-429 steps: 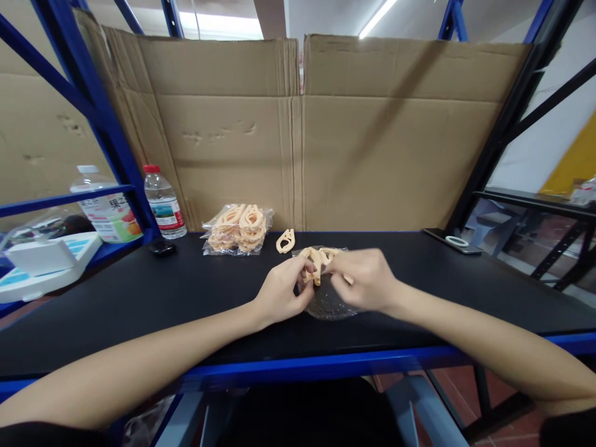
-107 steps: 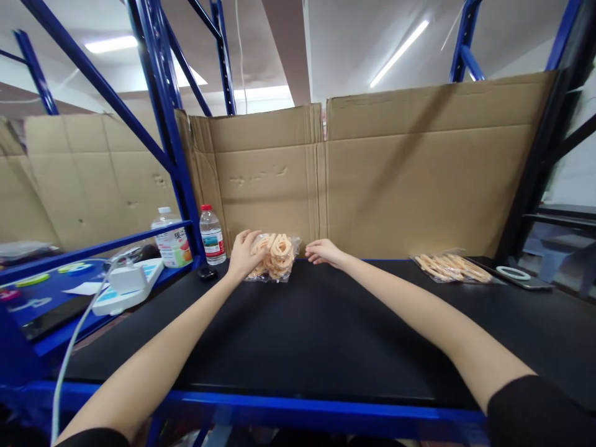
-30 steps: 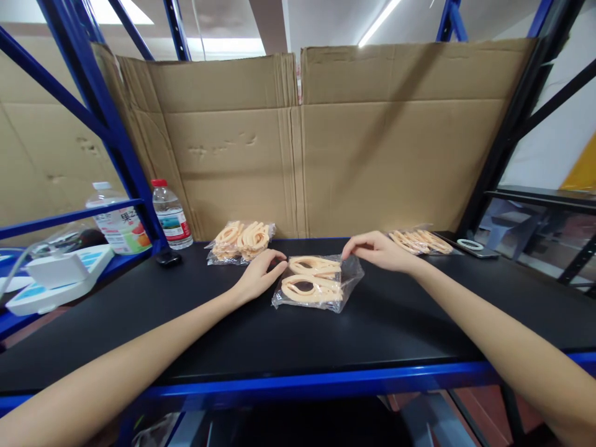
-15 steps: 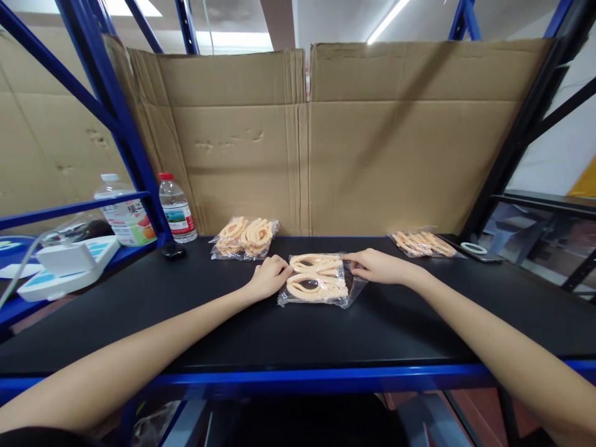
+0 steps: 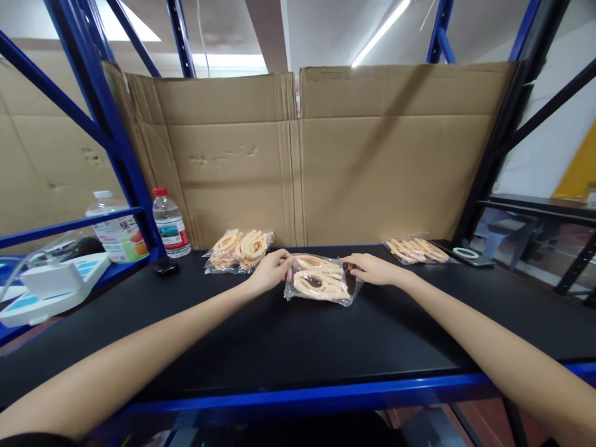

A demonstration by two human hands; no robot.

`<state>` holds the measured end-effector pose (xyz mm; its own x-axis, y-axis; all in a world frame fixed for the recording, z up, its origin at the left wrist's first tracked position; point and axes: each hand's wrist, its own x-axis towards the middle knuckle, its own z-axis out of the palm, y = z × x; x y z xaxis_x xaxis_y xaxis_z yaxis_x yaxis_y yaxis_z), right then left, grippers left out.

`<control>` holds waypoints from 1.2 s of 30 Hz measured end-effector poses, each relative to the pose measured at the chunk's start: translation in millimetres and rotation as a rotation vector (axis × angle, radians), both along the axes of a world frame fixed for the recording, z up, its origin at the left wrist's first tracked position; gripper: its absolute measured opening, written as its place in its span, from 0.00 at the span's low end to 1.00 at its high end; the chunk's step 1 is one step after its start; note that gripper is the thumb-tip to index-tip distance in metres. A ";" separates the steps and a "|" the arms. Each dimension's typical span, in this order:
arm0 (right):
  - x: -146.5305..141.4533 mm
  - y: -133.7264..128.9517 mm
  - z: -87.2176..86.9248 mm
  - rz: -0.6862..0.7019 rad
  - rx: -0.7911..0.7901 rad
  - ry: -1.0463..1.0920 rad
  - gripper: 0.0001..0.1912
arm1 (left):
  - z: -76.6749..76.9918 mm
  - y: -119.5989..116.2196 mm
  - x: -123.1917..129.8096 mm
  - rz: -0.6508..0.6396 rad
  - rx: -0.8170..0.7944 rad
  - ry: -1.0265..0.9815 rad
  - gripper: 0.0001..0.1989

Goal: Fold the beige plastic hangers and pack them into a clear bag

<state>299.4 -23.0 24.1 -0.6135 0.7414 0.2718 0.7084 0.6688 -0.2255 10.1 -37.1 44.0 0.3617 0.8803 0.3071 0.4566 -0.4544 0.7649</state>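
A clear plastic bag (image 5: pixel 321 279) with pale orange looped strips inside lies at the middle of the black tabletop, its left side slightly raised. My left hand (image 5: pixel 270 271) pinches the bag's upper left corner between thumb and fingers. At the bag's upper right corner, my right hand (image 5: pixel 370 269) has its fingers closed on the loose plastic edge. Behind my left hand sits a fuller bag of similar strips (image 5: pixel 239 249). Another bag of strips (image 5: pixel 415 249) rests at the back right, beyond my right hand.
Cardboard (image 5: pixel 391 161) stands along the back edge. At the left are a red-capped bottle (image 5: pixel 171 226), a larger bottle (image 5: pixel 118 230), a small black object (image 5: pixel 166 267) and a white power strip (image 5: pixel 60 288). A phone (image 5: pixel 477 257) with a white ring lies at the right.
The bag's left side has lifted and tilted, and my left thumb and fingers have closed on its corner. My right hand still holds the right edge. The camera view has shifted a little.
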 end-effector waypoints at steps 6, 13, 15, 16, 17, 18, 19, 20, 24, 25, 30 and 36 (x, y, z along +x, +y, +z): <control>6.8 17.4 -24.7 -0.108 0.135 0.125 0.20 | 51.9 17.6 25.1 0.062 0.094 0.170 0.07; 5.0 28.1 -35.3 -0.171 0.121 0.219 0.21 | 86.7 28.8 37.5 0.085 0.160 0.385 0.08; 5.9 27.6 -33.6 -0.186 0.115 0.222 0.20 | 93.8 32.5 41.0 0.085 0.195 0.429 0.08; 6.2 27.3 -32.8 -0.192 0.111 0.219 0.19 | 97.4 34.4 43.0 0.080 0.212 0.447 0.09; 6.3 27.1 -32.2 -0.197 0.107 0.215 0.18 | 101.1 36.5 45.0 0.073 0.229 0.464 0.09; 6.4 27.0 -31.7 -0.202 0.103 0.209 0.18 | 104.8 38.6 47.2 0.071 0.247 0.475 0.09; 6.5 27.0 -31.4 -0.207 0.099 0.203 0.17 | 108.4 40.6 49.3 0.072 0.268 0.482 0.10; 6.5 27.2 -31.2 -0.212 0.096 0.198 0.17 | 111.9 42.6 51.4 0.078 0.290 0.484 0.10; 6.5 26.8 -30.1 -0.234 0.086 0.192 0.17 | 123.6 48.3 56.5 0.088 0.349 0.506 0.10; 6.5 26.4 -29.7 -0.238 0.085 0.194 0.17 | 125.8 49.1 56.8 0.083 0.352 0.519 0.11; 5.9 24.5 -29.7 -0.241 0.091 0.214 0.17 | 133.1 52.0 54.1 0.090 0.370 0.547 0.12; 6.9 28.9 -35.9 -0.244 0.107 0.219 0.21 | 140.3 55.6 46.4 0.078 0.417 0.574 0.11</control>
